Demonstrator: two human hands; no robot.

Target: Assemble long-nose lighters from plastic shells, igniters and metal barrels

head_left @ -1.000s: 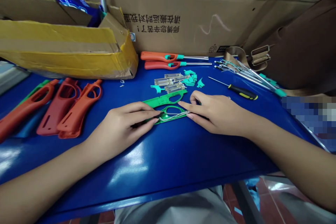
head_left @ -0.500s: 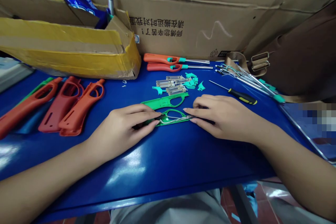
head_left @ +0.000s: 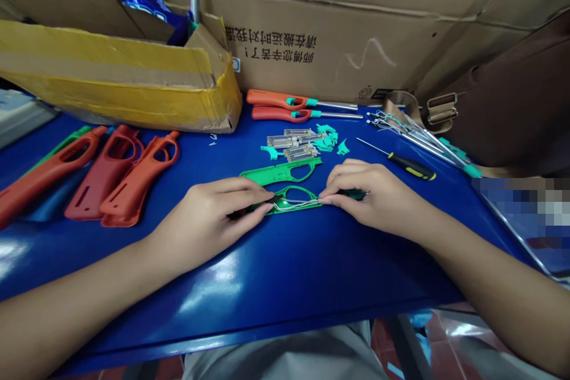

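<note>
My left hand [head_left: 222, 211] is closed on the handle end of a green lighter shell half [head_left: 291, 209], with a small dark part at its fingertips. Thin white wires [head_left: 299, 203] run along inside this shell, below its trigger loop. At the shell's nose, my right hand [head_left: 369, 193] pinches the wires between thumb and fingertips; something dark shows partly under its palm. Just behind lies the other green shell half [head_left: 267, 174], its hollow side up. Clear fuel tanks [head_left: 300, 151] and turquoise triggers [head_left: 326, 141] sit farther back.
Red and orange shells [head_left: 133, 184] lie at left beside a yellow-taped box [head_left: 178, 92]. Two assembled lighters [head_left: 280, 114] rest at the back. A screwdriver [head_left: 409, 167] and metal tubes with wires [head_left: 427, 142] are at right. A large carton [head_left: 333, 29] stands behind.
My right fingertips have shifted slightly at the shell's nose and closed tighter around the wire ends. The dark piece they held is now mostly hidden. My left hand stays in place.
</note>
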